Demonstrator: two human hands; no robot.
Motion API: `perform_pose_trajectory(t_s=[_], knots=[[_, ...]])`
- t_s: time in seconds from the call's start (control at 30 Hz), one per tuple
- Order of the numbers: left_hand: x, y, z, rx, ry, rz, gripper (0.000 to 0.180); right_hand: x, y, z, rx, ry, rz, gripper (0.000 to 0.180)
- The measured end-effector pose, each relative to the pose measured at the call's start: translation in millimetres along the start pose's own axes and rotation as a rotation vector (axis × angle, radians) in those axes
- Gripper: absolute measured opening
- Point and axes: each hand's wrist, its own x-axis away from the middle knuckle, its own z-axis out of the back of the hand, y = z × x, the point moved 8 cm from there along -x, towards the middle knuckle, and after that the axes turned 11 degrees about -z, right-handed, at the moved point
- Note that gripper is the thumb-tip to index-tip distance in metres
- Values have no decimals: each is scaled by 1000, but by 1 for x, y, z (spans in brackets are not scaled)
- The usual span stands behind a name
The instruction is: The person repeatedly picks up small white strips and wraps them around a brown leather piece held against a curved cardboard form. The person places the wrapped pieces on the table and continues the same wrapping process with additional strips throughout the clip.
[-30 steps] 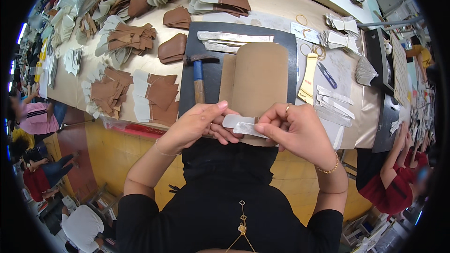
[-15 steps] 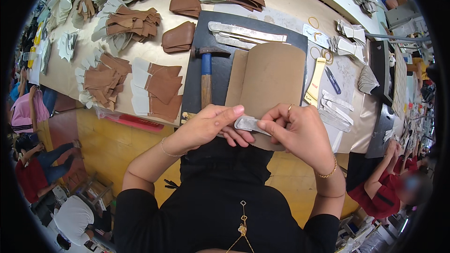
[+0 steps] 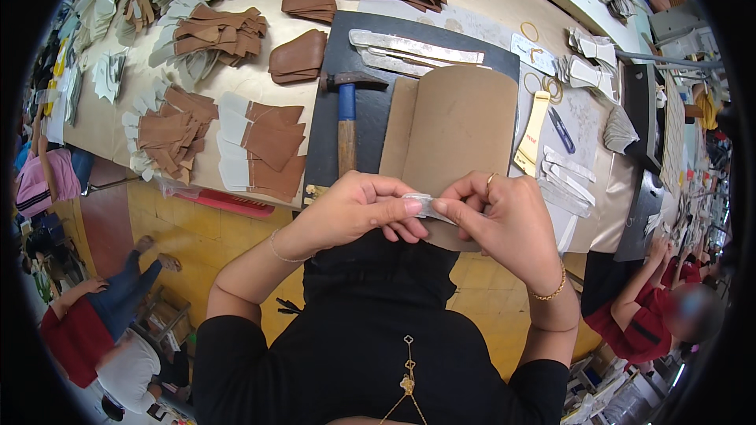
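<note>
Both hands pinch a small grey-white strip (image 3: 424, 204) at the near edge of the worktable. My left hand (image 3: 362, 208) has its thumb pressed on the strip's left end, other fingers curled underneath. On the right end, the thumb and fingers of my right hand (image 3: 508, 216) are closed. Much of the strip is hidden by the fingers. Just beyond them lies a curved brown sheet (image 3: 461, 126) on a black mat (image 3: 368, 130). A hammer (image 3: 346, 122) with a blue and wooden handle rests left of the sheet. Similar pale strips (image 3: 413, 49) lie at the mat's far side.
Stacks of brown leather pieces (image 3: 276, 142) with pale ends spread across the left. On the right are a cream-coloured tool (image 3: 531, 134), small thread snips (image 3: 561, 131), more grey-white strips (image 3: 567, 181) and rubber bands (image 3: 551, 90). Other people sit at both sides.
My left thumb has come down onto the strip and covers its left end, which showed before. The right hand keeps its pinch. A person at the far left has shifted.
</note>
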Motion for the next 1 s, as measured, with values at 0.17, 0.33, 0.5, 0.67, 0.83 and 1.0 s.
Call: perform_pose_trajectory(t_s=[0.17, 0.33, 0.5, 0.67, 0.83, 1.0], knots=[[0, 0, 1, -4, 25, 0, 26, 0, 0, 0, -7, 3, 1, 19], [-1, -2, 0, 16, 6, 7, 28, 6, 8, 5, -110, -12, -21, 16], [-2, -3, 1, 24, 50, 10, 25, 16, 26, 18, -183, -2, -67, 15], [-3, -4, 1, 37, 67, 40, 24, 19, 38, 19, -261, 40, -43, 19], [-3, -5, 1, 45, 81, 35, 23, 17, 41, 16, -302, 35, -40, 18], [-4, -10, 2, 86, 76, 27, 22, 18, 39, 15, -278, -11, -75, 15]])
